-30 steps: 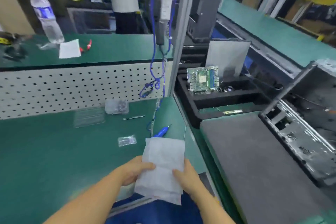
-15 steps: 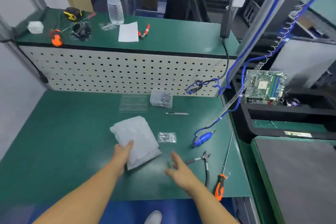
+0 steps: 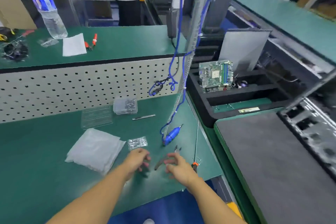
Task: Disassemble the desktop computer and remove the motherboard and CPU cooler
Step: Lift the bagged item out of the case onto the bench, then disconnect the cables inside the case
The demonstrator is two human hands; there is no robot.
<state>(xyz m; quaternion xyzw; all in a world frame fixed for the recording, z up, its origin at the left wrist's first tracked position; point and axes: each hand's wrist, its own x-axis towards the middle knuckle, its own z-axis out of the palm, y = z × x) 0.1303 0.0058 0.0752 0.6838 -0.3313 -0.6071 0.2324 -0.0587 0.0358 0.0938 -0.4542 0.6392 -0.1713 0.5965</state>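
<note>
Left hand [image 3: 137, 160] and right hand [image 3: 180, 168] are over the green table [image 3: 45, 151], fingers [image 3: 143, 156] curled around blurred pliers [image 3: 160, 163], grip unclear; the motherboard [image 3: 215, 75] stands in a black tray [image 3: 200, 100] far beyond the right fingers.

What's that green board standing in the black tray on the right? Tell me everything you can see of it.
It is a motherboard: a green circuit board with a pale square socket near its middle, blue slots along its right side and small silvery parts elsewhere. It stands nearly upright in a slot of the black foam tray, face toward the camera, before a leaning grey panel. No one touches it.
</note>
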